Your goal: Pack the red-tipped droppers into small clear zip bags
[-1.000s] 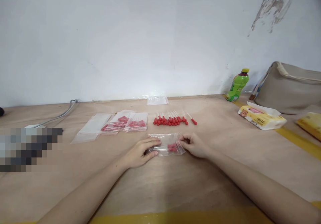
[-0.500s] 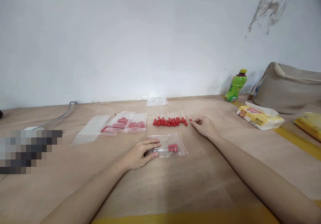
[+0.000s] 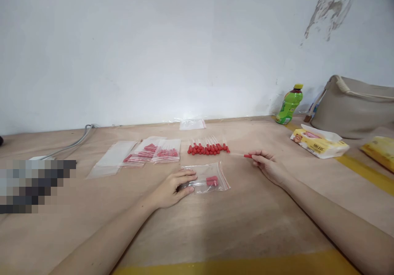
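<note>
My right hand (image 3: 267, 164) pinches the red rubber bulb of a glass dropper (image 3: 248, 156), its clear tube pointing left above the table. With fingers stretched out, my left hand (image 3: 177, 189) lies flat on the left part of a clear zip bag (image 3: 223, 180). Inside that bag are droppers with red bulbs, their tubes partly under my fingers. Beyond the bag, a row of several droppers (image 3: 207, 148) lies with the red bulbs toward me and the tubes toward the wall.
Left of the row lie filled zip bags (image 3: 168, 154) and flat bags (image 3: 113, 156). Another bag (image 3: 192, 124) is by the wall. A green bottle (image 3: 289, 106), a tissue pack (image 3: 320, 143), a yellow packet (image 3: 380, 152) and a beige handbag (image 3: 353, 106) stand right. A cable (image 3: 72, 144) runs left.
My right hand has moved right, away from the row, carrying one dropper, which has turned so its tube points left. My left hand and the bag under it have stayed put.
</note>
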### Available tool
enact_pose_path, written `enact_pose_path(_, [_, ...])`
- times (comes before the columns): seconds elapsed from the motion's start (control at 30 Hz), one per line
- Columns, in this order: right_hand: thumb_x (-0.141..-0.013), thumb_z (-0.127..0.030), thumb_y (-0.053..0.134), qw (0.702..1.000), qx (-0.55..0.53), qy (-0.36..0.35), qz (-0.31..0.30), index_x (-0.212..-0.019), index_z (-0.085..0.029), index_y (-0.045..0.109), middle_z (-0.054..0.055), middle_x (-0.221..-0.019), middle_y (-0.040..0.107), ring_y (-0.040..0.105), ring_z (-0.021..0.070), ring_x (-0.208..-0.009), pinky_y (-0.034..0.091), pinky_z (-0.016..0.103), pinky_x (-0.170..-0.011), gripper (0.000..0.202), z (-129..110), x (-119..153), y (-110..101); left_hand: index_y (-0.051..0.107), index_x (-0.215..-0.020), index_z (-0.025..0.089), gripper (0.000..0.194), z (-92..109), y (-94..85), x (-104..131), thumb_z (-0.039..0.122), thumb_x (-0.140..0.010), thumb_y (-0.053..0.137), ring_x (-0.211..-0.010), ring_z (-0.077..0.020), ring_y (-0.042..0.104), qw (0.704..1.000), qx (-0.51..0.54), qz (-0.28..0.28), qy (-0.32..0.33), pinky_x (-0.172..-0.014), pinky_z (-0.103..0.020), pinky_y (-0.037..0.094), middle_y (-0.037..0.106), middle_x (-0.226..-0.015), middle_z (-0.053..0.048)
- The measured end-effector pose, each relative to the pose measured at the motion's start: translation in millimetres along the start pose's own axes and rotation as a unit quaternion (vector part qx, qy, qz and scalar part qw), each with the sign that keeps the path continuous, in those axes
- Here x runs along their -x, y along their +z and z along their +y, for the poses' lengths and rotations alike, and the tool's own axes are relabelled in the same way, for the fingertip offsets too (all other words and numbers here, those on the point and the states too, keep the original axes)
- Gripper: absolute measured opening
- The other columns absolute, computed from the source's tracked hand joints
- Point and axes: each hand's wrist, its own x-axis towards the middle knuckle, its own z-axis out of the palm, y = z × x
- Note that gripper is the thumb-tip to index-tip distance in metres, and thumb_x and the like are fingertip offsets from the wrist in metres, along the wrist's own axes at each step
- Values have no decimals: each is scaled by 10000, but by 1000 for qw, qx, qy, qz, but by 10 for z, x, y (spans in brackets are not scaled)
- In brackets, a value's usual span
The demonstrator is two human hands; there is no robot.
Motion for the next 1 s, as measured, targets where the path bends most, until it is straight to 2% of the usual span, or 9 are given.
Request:
enact_pose_path(0.17, [-558,-326,708,1000,15,-4,-17,-702,-180,619,11,-662,594,405,74,-485,316,239,-463,223,-71,75,-35,516,-1208,243,366,8,-6,-1,315,-850,483,-1161,-212,461,1000,-1,-1,-1,-986,-405,370,512,-1259,-63])
enact_pose_path(0.5, [-602,-368,675,996,75,-11,-44,-760,-170,618,0,-674,578,424,80,-516,338,232,-496,260,-74,124,86,520,-1205,250,367,11,-11,5,325,-847,486,-1162,-216,461,1000,-2,1,-8,-981,-395,379,521,-1250,-54])
enact_pose_path(0.67, [-596,-425,674,989,111,-8,-95,-760,-166,616,3,-663,586,458,93,-548,377,247,-551,312,-118,235,230,516,-1206,242,366,6,-7,-1,320,-851,481,-1154,-207,468,1000,-10,-3,-4,-982,-391,377,512,-1258,-59])
enact_pose_path(0.8, [-614,-412,669,986,114,3,-125,-735,-162,622,0,-640,579,425,78,-501,355,232,-502,282,-112,253,228,526,-1197,236,360,3,-7,-2,317,-848,486,-1147,-215,472,1000,-9,1,-1,-978,-399,378,512,-1257,-66])
enact_pose_path(0.9, [-616,-379,678,988,98,4,-117,-739,-165,630,-11,-634,575,423,67,-491,354,222,-492,252,-91,224,196,523,-1200,234,362,2,-6,2,319,-851,482,-1153,-214,466,1000,-10,1,-3,-977,-396,380,509,-1260,-65])
enact_pose_path(1.0, [-598,-376,696,992,81,24,-95,-783,-176,629,3,-713,620,506,85,-566,416,236,-572,281,-104,226,210,513,-1208,238,367,6,-5,6,321,-852,480,-1155,-214,464,1000,-10,2,-3,-975,-396,384,512,-1258,-61])
